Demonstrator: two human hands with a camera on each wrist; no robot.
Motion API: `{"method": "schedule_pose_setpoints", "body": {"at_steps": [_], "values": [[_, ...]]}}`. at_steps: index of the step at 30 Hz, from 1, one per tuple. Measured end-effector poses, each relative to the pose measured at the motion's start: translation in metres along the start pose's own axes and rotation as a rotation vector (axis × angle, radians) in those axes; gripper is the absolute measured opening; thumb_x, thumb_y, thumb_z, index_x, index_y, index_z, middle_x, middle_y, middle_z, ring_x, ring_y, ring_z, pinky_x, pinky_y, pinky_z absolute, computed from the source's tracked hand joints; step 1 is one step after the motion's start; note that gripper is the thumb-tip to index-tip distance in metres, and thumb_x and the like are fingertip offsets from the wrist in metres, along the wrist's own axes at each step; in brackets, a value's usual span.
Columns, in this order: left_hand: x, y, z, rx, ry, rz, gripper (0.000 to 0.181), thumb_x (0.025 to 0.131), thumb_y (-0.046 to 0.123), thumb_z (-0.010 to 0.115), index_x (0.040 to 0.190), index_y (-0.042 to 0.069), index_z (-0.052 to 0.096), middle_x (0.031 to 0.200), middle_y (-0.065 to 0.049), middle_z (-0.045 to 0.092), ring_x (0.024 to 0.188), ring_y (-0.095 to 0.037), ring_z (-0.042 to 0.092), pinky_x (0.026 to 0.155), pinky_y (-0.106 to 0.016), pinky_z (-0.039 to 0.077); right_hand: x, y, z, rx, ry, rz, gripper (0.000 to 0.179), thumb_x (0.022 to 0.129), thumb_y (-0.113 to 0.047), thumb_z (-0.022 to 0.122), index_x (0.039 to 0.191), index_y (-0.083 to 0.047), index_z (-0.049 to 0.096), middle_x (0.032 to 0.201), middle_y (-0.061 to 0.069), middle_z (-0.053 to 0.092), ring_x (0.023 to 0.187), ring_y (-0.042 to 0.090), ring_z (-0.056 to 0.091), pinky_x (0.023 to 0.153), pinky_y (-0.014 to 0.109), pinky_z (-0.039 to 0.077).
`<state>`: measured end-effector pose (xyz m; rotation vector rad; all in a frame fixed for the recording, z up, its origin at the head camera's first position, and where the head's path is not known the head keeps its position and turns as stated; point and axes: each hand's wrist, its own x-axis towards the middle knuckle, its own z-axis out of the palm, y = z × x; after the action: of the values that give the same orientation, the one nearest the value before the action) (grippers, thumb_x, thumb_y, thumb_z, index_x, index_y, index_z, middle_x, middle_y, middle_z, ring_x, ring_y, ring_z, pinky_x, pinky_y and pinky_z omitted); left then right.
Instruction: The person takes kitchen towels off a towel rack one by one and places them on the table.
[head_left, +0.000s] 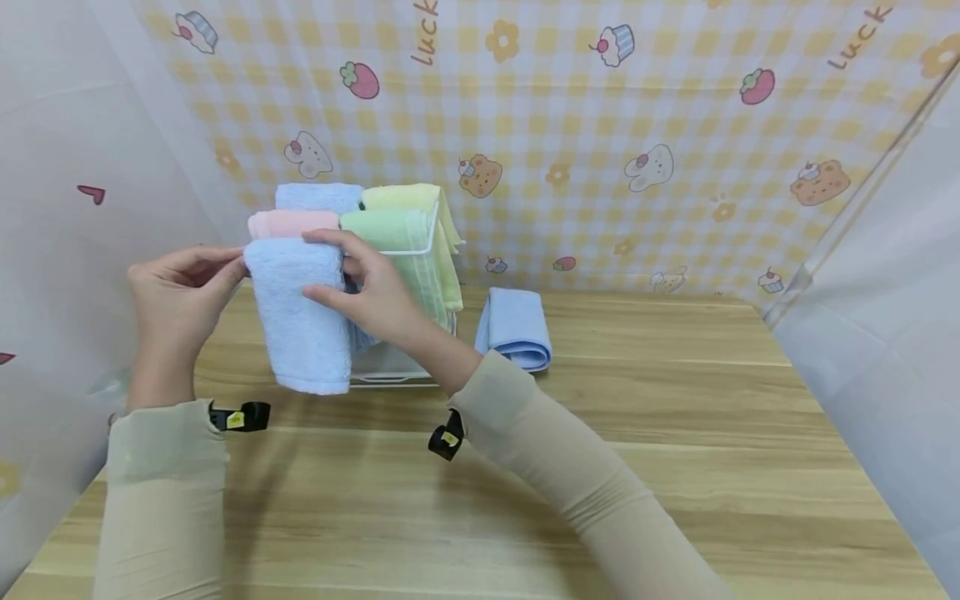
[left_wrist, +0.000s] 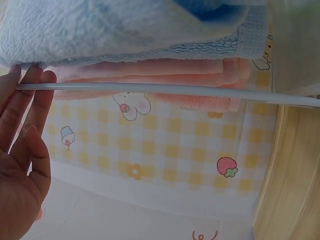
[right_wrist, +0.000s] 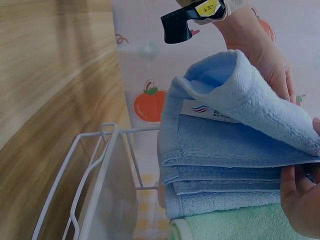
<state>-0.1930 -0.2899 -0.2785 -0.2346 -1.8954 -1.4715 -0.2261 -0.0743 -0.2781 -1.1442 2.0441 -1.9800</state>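
Note:
A light blue towel hangs folded over the front of a white wire rack. My left hand pinches its upper left corner, close to the rack's white bar in the left wrist view. At the towel's upper right edge is my right hand, thumb in front and fingers behind the cloth. The right wrist view shows the towel's loose folds and a white label. Behind it hang a pink towel, a green towel, a yellow towel and another blue towel.
A folded blue towel lies on the wooden table, right of the rack. Patterned yellow checked cloth backs the table, with white sheets at the sides. Dark wrist cameras sit at both cuffs.

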Motion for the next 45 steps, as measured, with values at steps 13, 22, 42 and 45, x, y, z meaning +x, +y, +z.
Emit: {"method": "schedule_pose_setpoints", "body": {"at_steps": [13,22,42,45], "values": [[-0.001,0.002,0.0,-0.081,-0.008,-0.015,0.017,0.08,-0.009,0.076,0.096,-0.014,0.073,0.082,0.007,0.077,0.069,-0.004,0.072,0.07,-0.011,0.057,-0.006,0.001,-0.009,0.007,0.002,-0.035,0.051,0.091,0.003,0.068,0.138,-0.003,0.05,0.12,0.026,0.068,0.106,0.02,0.067,0.081,0.023,0.059],[-0.003,0.001,0.0,-0.23,-0.017,-0.027,0.021,0.078,-0.011,0.077,0.094,-0.021,0.069,0.078,-0.003,0.077,0.066,-0.011,0.073,0.07,-0.015,0.059,-0.015,0.001,-0.02,0.047,0.008,-0.051,0.051,0.09,0.006,0.067,0.138,-0.002,0.05,0.118,0.028,0.068,0.102,0.016,0.066,0.081,0.025,0.059],[-0.001,0.001,0.002,-0.242,0.007,-0.019,0.018,0.077,-0.013,0.077,0.092,-0.019,0.071,0.075,-0.001,0.077,0.063,-0.009,0.072,0.067,-0.014,0.058,-0.036,-0.006,-0.047,0.042,0.071,-0.114,0.058,0.089,0.008,0.067,0.142,-0.002,0.045,0.12,0.029,0.066,0.107,0.029,0.068,0.082,0.034,0.061],[-0.001,0.0,0.002,-0.253,0.007,-0.023,0.018,0.076,-0.014,0.077,0.092,-0.019,0.071,0.075,-0.001,0.077,0.064,-0.009,0.072,0.067,-0.013,0.058,-0.038,-0.008,-0.051,0.017,0.083,-0.13,0.057,0.089,0.008,0.067,0.141,-0.002,0.045,0.12,0.028,0.066,0.106,0.03,0.069,0.083,0.035,0.062]]}}
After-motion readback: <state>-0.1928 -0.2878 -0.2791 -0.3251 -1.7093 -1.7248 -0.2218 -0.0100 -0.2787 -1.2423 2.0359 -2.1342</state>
